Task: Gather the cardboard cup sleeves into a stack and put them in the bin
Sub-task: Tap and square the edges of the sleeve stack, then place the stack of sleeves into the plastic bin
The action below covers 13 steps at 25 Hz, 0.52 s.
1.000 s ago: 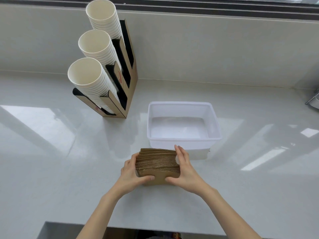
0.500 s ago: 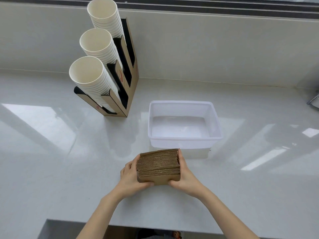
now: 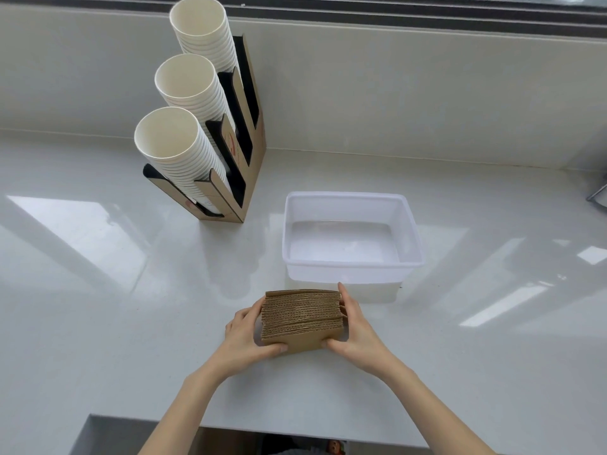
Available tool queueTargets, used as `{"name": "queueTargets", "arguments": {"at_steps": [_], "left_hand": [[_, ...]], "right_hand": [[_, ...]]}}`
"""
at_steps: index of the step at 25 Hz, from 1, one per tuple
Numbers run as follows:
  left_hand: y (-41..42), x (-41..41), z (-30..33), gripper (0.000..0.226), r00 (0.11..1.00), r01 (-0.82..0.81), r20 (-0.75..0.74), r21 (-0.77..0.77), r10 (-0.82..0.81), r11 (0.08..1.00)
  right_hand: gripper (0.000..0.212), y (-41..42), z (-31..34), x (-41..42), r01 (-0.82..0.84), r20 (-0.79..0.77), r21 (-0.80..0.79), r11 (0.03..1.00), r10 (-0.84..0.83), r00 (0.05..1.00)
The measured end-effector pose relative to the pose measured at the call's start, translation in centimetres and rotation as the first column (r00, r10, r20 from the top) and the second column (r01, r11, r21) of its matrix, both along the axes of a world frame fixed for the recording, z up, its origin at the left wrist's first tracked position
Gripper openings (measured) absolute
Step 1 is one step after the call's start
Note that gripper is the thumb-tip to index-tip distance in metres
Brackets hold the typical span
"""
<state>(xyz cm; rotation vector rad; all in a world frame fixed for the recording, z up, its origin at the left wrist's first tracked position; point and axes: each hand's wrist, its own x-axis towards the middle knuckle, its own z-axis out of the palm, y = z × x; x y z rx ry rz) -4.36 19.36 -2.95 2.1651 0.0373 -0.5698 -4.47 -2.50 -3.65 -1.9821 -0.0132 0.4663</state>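
Head view: both hands close on the sleeves (image 3: 302, 318), a squared-up stack of brown corrugated cardboard standing on edge on the counter (image 3: 98, 323). The left hand (image 3: 244, 333) cups the stack's left end, thumb pressed across the near face and fingers curled round behind. The right hand (image 3: 356, 326) mirrors it on the right end, thumb on the near face, fingers reaching along the side toward the far edge. Neither hand is wide open; each is closed to about the width of the stack's thickness, squeezing from opposite ends. That two-sided grip seems meant to keep the loose sleeves from fanning or slipping apart when lifted.

Whether the stack touches the counter or is just off it, I cannot tell.

Just beyond the fingertips sits the bin (image 3: 353, 266), white, open-topped and apparently empty, its near wall close to the far edge of the stack. It is well placed: a short lift forward over the rim should do. Gathering looks done; dropping in remains.

Beyond the left hand, well apart, a cup rack (image 3: 243, 165) holds three leaning columns of white cups (image 3: 167, 134).
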Motion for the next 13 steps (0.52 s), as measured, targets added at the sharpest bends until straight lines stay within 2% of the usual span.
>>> {"name": "queueTargets", "arguments": {"at_steps": [2,4,7,10,13], "left_hand": [[-0.1,0.0,-0.3,0.09,0.999,-0.022,0.023,-0.03,0.023,0.999],[-0.6,0.2,-0.3,0.088,0.998,-0.02,0.062,-0.039,0.023,0.999],[-1.6,0.9,0.4,0.101,0.998,-0.009,0.069,-0.015,0.01,1.0],[-2.4,1.4,0.3,0.107,0.995,0.07,0.066,0.032,-0.072,0.997],[-2.6,1.2,-0.4,0.11,0.995,0.074,0.058,0.022,-0.075,0.997]], "right_hand": [[0.099,-0.1,0.2,-0.1,-0.001,0.008,-0.007,1.0,0.001,1.0],[0.1,-0.6,0.6,0.1,0.003,0.028,0.006,1.0,-0.003,1.0],[0.102,-1.6,0.9,0.3,0.037,0.07,-0.004,0.999,-0.037,0.997],[0.103,-2.0,0.7,-0.1,0.032,0.026,-0.023,0.999,-0.031,0.999],[0.098,-2.0,0.6,-0.3,0.024,0.018,-0.052,0.998,-0.023,1.0]]}}
